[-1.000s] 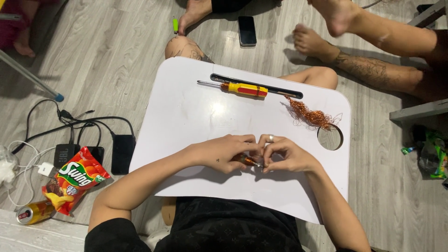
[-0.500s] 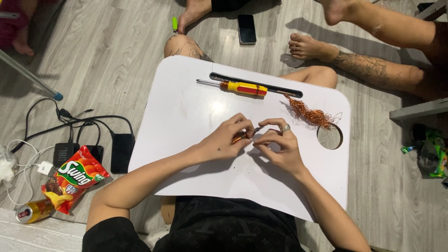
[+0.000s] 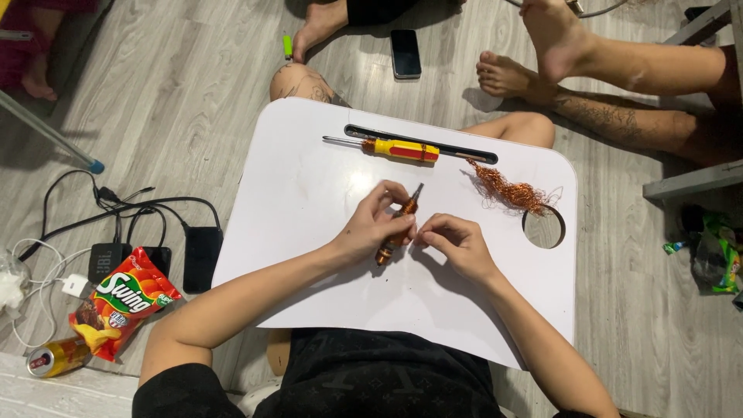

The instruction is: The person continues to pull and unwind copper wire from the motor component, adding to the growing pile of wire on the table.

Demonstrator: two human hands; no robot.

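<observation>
Both hands, left hand (image 3: 373, 226) and right hand (image 3: 457, 244), pinch a copper-wound rod (image 3: 396, 228) mid-frame over the white tabletop (image 3: 309, 201); grey plank floor (image 3: 178, 93) around.

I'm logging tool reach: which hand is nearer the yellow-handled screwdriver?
Left. The left hand lies just below the yellow-handled screwdriver, holding a copper-wound rotor; the right hand sits lower and further right.

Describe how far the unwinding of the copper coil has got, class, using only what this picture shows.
Done: a loose tangle of copper wire already lies on the white lap table. In hand: the left hand grips a small motor rotor, the right hand pinching beside it. Left: copper windings remain on the rotor. The screwdriver lies unused.
</observation>
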